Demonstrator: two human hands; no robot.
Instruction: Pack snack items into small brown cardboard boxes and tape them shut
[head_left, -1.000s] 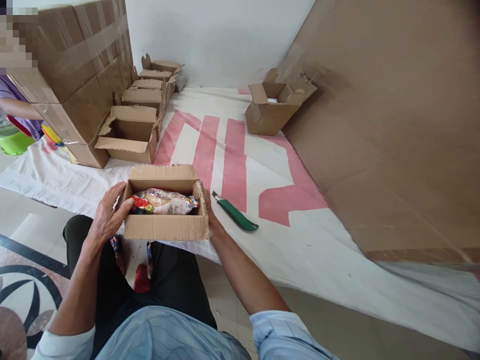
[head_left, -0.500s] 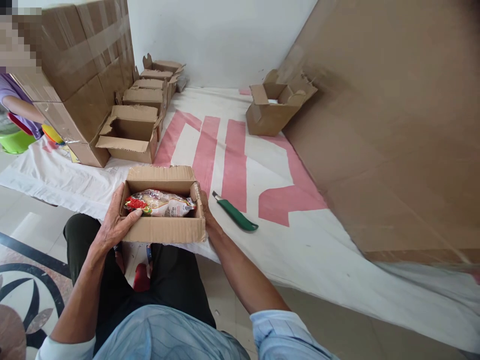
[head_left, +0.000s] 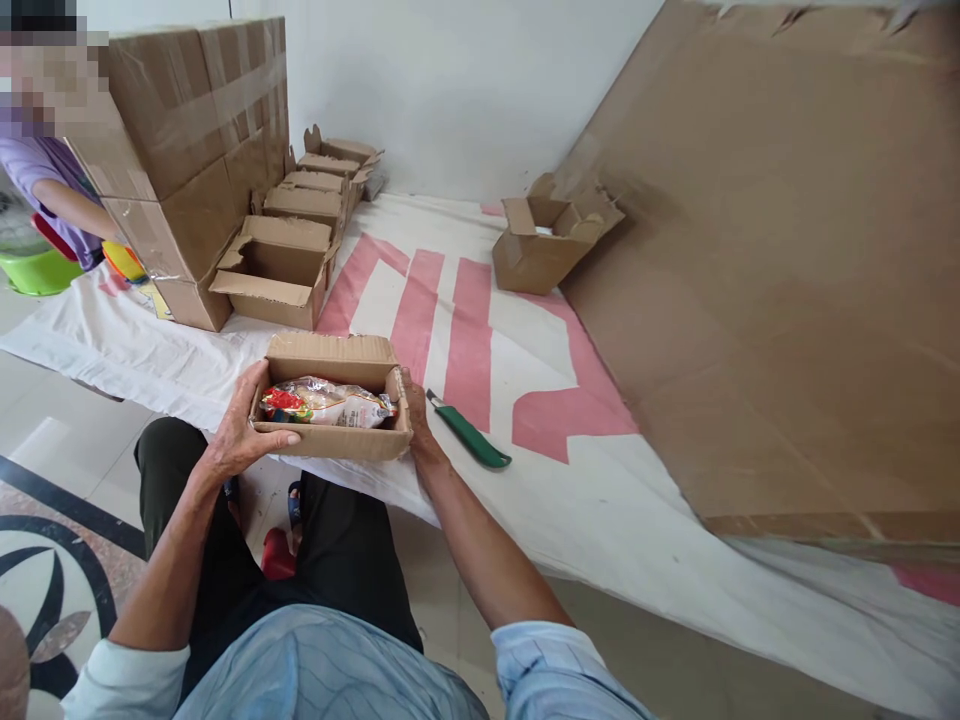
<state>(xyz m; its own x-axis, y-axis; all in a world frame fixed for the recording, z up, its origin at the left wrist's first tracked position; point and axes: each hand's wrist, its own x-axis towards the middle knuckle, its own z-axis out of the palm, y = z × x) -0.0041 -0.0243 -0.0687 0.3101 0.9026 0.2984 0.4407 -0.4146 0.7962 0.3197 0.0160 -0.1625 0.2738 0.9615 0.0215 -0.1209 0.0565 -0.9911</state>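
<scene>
Between my two hands is a small open cardboard box (head_left: 337,443), held at the near edge of the cloth-covered table. My left hand (head_left: 244,425) grips its left end, the thumb lying along the near side. My right hand (head_left: 417,415) holds the right end, its fingers mostly hidden by the box. Inside lies a clear plastic packet (head_left: 330,402) with red and white print; its contents are hard to make out. Just right of my right hand, a green-handled utility knife (head_left: 474,437) rests on the cloth.
Several opened cardboard boxes (head_left: 262,292) line the left, beside a stack of taped cartons (head_left: 176,130). Another open box (head_left: 529,262) stands at the back, by a very large carton (head_left: 787,300) on the right. At far left a person's arm (head_left: 75,207) reaches behind the stack.
The box's near flap, raised toward me before, now shows less, as the near side looks lower. The box and both hands have shifted slightly right in view; the camera has moved a little.
</scene>
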